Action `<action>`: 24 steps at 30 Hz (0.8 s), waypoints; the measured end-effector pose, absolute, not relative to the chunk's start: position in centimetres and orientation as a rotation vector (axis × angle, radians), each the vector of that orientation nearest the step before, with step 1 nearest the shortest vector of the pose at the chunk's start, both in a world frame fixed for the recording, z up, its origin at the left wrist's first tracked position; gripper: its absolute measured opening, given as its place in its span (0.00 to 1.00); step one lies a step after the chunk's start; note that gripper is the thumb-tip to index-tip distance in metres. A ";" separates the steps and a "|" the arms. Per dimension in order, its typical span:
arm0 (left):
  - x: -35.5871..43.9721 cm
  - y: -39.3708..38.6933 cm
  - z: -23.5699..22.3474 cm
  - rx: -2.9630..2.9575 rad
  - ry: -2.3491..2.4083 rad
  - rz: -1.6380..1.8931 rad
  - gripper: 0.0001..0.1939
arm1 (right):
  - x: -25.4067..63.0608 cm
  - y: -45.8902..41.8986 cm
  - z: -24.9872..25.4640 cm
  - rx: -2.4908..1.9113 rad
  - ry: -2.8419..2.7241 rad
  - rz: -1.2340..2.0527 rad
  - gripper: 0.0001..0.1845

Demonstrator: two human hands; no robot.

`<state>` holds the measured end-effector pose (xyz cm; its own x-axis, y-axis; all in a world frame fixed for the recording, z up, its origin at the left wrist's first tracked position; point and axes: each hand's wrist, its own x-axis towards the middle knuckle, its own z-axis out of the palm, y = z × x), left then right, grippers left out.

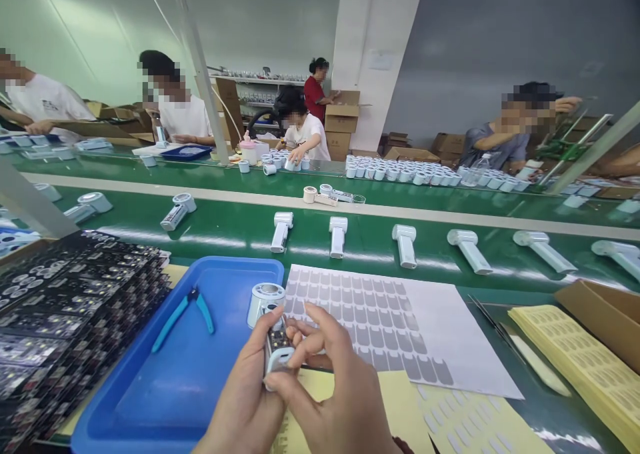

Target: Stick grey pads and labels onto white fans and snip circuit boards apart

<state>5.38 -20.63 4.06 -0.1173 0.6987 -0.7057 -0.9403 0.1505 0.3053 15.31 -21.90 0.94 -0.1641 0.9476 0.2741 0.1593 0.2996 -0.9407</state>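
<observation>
A light-blue handheld fan [267, 301] with a round head is held over the blue tray's right side. A small circuit board [278, 339] shows in its uncovered handle. My left hand [253, 381] is wrapped round the handle, thumb along its side. My right hand [335, 374] is closed at the handle's lower end, thumb and fingertips pinching there; any small part between them is hidden. Just right of the fan lies a white sheet with rows of grey stickers [370, 337]. Teal-handled cutters [203, 311] rest in the blue tray [145, 401].
Stacked circuit board panels [75, 321] stand left. Yellow sticker sheets [585, 354], tweezers [493, 321] and a cardboard box [600, 307] lie right. Several fans [338, 237] line the green conveyor [240, 241]. Co-workers [305, 134] sit beyond, near many round fan heads [400, 171].
</observation>
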 end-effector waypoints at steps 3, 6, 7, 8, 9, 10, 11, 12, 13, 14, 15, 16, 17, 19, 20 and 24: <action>5.2 -20.8 4.7 -0.337 0.919 1.383 0.10 | 15.6 -21.6 0.2 -1.082 -1.597 0.894 0.46; 4.1 -20.9 4.8 -0.193 0.941 1.336 0.07 | 16.2 -21.3 -0.3 -1.103 -1.468 1.167 0.40; 3.5 -20.9 4.6 -0.136 0.974 1.345 0.07 | 16.5 -21.2 -0.5 -1.111 -1.433 1.254 0.33; 2.9 -21.0 4.4 -0.086 1.023 1.362 0.07 | 16.7 -21.3 -0.8 -1.123 -1.431 1.313 0.24; 2.3 -21.1 4.0 -0.045 1.084 1.381 0.07 | 17.0 -21.3 -1.3 -1.138 -1.465 1.352 0.18; 1.7 -21.2 3.6 -0.010 1.152 1.400 0.07 | 17.2 -21.3 -1.8 -1.159 -1.522 1.380 0.12; 1.1 -21.4 3.2 0.024 1.212 1.417 0.07 | 17.3 -21.4 -2.4 -1.177 -1.588 1.400 0.07; 0.7 -21.5 2.8 0.057 1.253 1.426 0.07 | 17.2 -21.6 -3.1 -1.189 -1.656 1.412 0.03; 0.4 -21.7 2.4 0.083 1.277 1.426 0.07 | 17.1 -21.7 -3.8 -1.193 -1.718 1.410 0.02; 0.2 -21.8 2.0 0.104 1.289 1.420 0.07 | 16.9 -21.9 -4.5 -1.197 -1.768 1.382 0.04; 0.1 -22.0 1.7 0.118 1.294 1.410 0.06 | 16.5 -22.1 -5.1 -1.202 -1.810 1.320 0.06; 0.1 -22.1 1.4 0.130 1.297 1.404 0.06 | 16.1 -22.3 -5.7 -1.212 -1.857 1.223 0.07; 0.2 -22.2 1.2 0.140 1.301 1.399 0.06 | 15.7 -22.5 -6.3 -1.233 -1.912 1.107 0.08; 0.4 -22.3 1.1 0.153 1.309 1.399 0.05 | 15.1 -22.9 -7.0 -1.306 -2.005 0.883 0.09; 0.5 -22.2 1.0 0.157 1.310 1.401 0.05 | 14.9 -23.0 -7.2 -1.330 -2.046 0.820 0.10; 0.7 -22.0 1.3 0.186 1.311 1.406 0.06 | 16.2 -22.5 -6.2 -1.210 -1.989 1.161 0.08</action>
<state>0.74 -22.02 1.32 -0.3401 0.7698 -0.5402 -0.5927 0.2705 0.7586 16.15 -22.55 -6.22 -0.4556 0.8902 0.0073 0.4311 0.2278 -0.8731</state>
